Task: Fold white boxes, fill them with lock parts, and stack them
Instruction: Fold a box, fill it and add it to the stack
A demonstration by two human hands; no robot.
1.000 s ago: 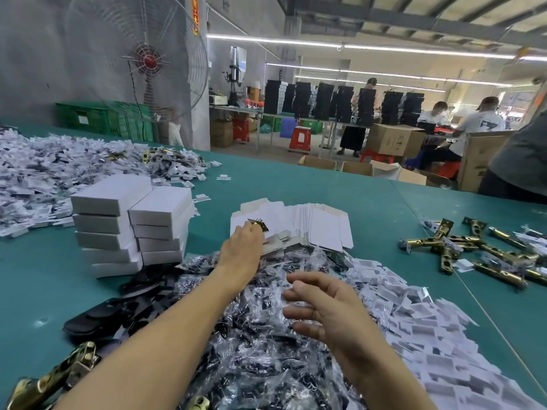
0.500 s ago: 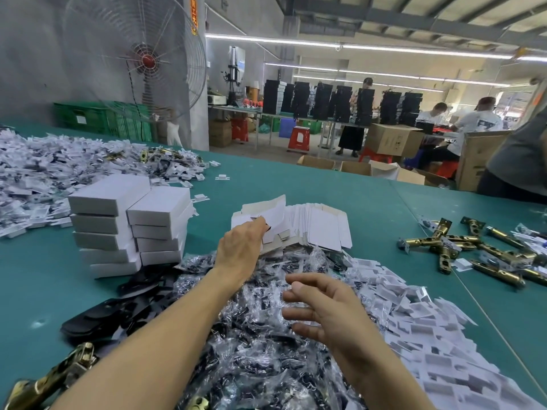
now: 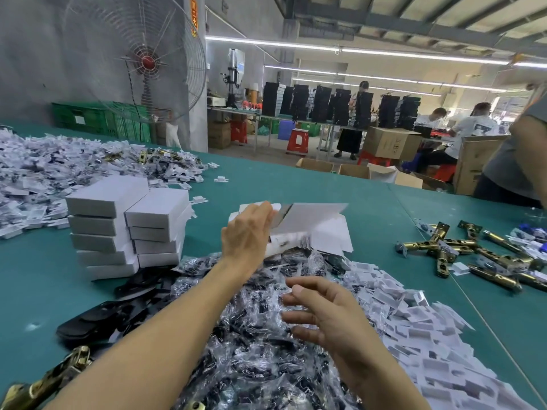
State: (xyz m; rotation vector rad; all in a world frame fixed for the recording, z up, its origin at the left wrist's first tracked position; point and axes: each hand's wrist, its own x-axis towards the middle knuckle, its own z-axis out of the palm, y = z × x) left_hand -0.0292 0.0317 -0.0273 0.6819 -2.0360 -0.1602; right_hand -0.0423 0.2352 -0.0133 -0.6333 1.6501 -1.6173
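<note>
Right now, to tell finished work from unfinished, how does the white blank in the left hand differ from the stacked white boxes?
The blank is a flat, unfolded sheet; the stacked boxes are folded shut into blocks. The blank is tilted up, gripped by the left hand; the stacked boxes rest level on the table in two columns. Both are plain white card.

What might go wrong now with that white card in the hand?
The left hand grips one flat white card off the loose card pile; others might slide off with it. The uneven stack of folded boxes stands near that arm, so a bump might topple it.
</note>
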